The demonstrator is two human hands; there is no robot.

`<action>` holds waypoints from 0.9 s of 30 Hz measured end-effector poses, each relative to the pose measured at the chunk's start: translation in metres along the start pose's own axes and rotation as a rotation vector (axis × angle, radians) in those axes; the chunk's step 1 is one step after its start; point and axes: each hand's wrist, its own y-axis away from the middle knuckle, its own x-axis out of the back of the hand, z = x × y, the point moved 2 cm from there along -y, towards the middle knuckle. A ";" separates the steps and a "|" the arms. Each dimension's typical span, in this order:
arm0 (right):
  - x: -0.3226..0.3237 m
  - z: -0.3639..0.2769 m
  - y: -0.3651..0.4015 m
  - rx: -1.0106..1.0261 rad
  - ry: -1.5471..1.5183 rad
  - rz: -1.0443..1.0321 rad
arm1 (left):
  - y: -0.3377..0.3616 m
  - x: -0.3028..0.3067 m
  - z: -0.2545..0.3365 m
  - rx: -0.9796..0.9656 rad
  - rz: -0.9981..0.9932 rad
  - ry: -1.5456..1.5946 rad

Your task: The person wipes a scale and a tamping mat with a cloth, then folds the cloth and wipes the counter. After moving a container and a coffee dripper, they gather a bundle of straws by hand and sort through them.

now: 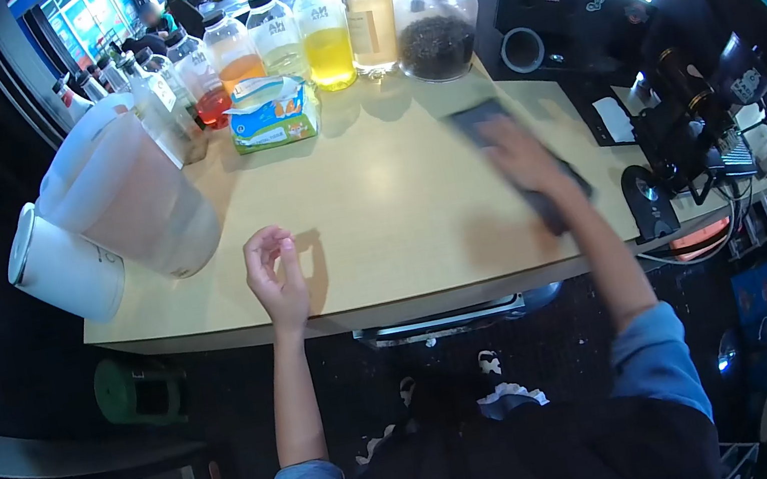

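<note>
My right hand presses on a dark cloth on the tabletop's right side. Cloth and fingers are blurred by motion; the cloth sticks out beyond the fingertips and below the wrist. My left hand hovers over the front edge of the pale wooden counter. Its fingers are loosely curled, the thumb is up, and nothing shows in it. To its left stands a large translucent pitcher, beside a white tub that leans outward in the view. A tissue pack lies farther back.
Along the back edge stand several bottles with coloured liquids, including a yellow one, and a large jar of dark contents. On the right are a black box-like panel and coffee equipment. A green bin stands below left.
</note>
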 end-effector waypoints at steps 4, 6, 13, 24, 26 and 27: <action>0.021 0.057 0.089 -0.658 0.240 0.041 | 0.000 0.015 -0.006 -0.013 0.024 0.028; 0.005 0.024 0.096 -0.717 0.321 0.033 | -0.001 0.039 -0.010 -0.024 0.102 0.020; -0.059 -0.182 -0.007 0.087 0.105 0.024 | 0.019 0.128 -0.006 -0.049 0.500 -0.093; -0.094 -0.334 0.005 0.952 -0.103 -0.074 | 0.050 0.110 0.016 -0.019 0.532 -0.090; -0.081 -0.299 0.030 0.945 -0.046 -0.041 | 0.044 0.073 0.025 -0.018 0.451 -0.063; -0.073 -0.283 0.041 0.979 -0.014 -0.022 | 0.041 0.052 0.028 -0.022 0.403 -0.045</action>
